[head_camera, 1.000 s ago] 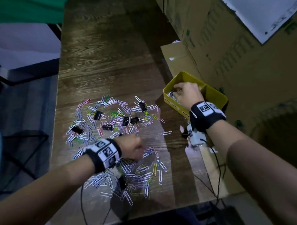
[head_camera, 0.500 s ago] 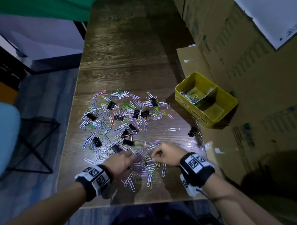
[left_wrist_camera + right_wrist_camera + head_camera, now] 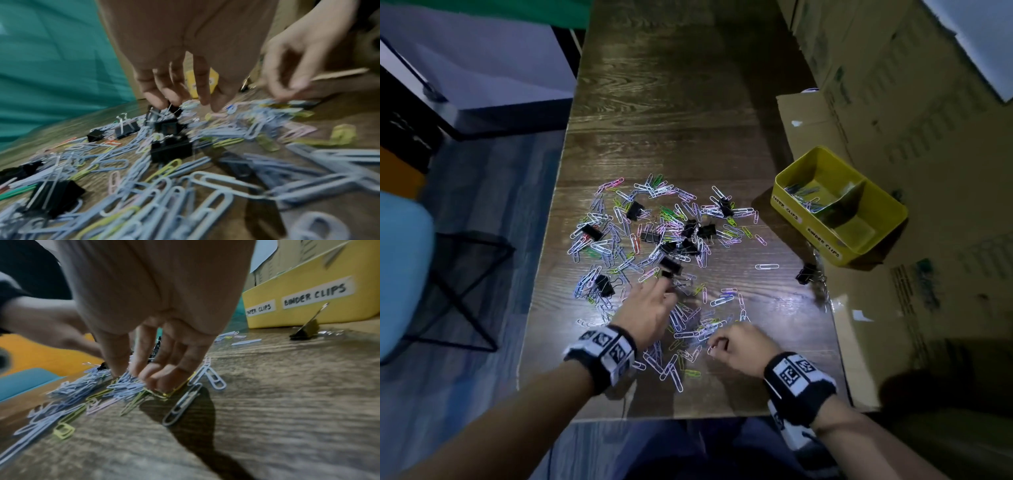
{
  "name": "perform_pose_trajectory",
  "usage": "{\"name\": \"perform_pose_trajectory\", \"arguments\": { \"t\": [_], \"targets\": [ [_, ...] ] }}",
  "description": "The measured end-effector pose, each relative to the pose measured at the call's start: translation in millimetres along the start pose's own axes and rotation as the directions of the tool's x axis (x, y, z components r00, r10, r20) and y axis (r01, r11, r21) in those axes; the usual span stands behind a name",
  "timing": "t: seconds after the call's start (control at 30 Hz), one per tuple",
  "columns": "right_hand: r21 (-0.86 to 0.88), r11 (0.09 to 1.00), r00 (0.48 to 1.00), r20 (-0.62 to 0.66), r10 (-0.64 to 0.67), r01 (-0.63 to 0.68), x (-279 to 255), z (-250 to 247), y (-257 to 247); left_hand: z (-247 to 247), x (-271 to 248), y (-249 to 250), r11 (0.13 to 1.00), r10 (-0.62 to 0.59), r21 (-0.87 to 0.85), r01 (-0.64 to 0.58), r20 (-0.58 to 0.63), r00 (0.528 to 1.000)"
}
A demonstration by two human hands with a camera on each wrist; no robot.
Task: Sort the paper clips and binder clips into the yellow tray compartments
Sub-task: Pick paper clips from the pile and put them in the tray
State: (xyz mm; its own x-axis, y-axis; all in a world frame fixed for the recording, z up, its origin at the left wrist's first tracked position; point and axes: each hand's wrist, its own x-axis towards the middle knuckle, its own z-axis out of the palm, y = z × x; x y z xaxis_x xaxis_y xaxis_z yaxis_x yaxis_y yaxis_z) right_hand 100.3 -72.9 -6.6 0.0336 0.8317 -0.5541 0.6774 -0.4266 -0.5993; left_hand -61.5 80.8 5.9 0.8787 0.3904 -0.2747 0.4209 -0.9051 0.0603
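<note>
Most of the paper clips (image 3: 654, 240) lay in a loose, tangled spread across the middle of the dark wooden surface (image 3: 671, 102), with black binder clips (image 3: 690, 228) mixed among them. One binder clip (image 3: 806, 273) sat apart at right of centre, just below the yellow tray (image 3: 808, 236). The tray stood at the right of the head view. Its upper-left compartment, labelled for paper clips, already held a small heap; the compartment labelled for binder clips looked bare, so the sort seemed barely begun.

The left hand (image 3: 650, 308) reached into the lower middle of the heap, its fingertips (image 3: 156, 99) closing round a black binder clip (image 3: 174, 108) in the left wrist view, though blur left the hold unclear. The right hand (image 3: 739, 346), lower centre-right, had its fingers (image 3: 148, 374) curled and pressed down onto a small bunch of pale blue and yellow paper clips (image 3: 131, 386), gathering or pinching them against the wood.

Paper clips are light, thin, springy wire and tend to hook into one another, so they are probably best raked into a bunch and pinched from the sides; a lifted cluster may drag strays along or shed some. Binder clips are stiffer and heavier, and are likely best taken across the folded black body, or by the wire handles where those stand up.
</note>
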Motion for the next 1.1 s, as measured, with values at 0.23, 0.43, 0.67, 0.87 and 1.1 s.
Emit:
{"name": "perform_pose_trajectory", "arguments": {
  "t": [0.23,0.43,0.67,0.87,1.1],
  "targets": [
    [-0.12,0.971,0.955,-0.239,0.176,-0.209,-5.7,3.6,19.4,12.9,-51.1,27.3,0.973,0.228,-0.16,-0.166,0.555,0.8],
    [-0.225,0.915,0.912,-0.321,0.256,-0.336,-7.1,26.9,5.2,20.3,-11.6,46.0,0.935,0.252,-0.324,-0.146,0.312,0.916],
    [-0.121,0.955,0.928,-0.295,0.226,-0.271,0.0,31.8,-1.1,33.0,4.8,45.6,0.974,-0.002,-0.222,0.05,0.213,0.977],
    [-0.025,0.984,0.931,-0.328,0.161,-0.179,3.7,18.6,-3.3,36.5,21.1,46.7,0.959,-0.001,-0.279,0.045,0.158,0.988],
    [0.032,0.988,0.926,-0.346,0.15,-0.148,8.6,3.7,10.1,26.9,33.9,29.9,0.881,-0.016,-0.472,0.038,0.05,0.999]
  ]
}}
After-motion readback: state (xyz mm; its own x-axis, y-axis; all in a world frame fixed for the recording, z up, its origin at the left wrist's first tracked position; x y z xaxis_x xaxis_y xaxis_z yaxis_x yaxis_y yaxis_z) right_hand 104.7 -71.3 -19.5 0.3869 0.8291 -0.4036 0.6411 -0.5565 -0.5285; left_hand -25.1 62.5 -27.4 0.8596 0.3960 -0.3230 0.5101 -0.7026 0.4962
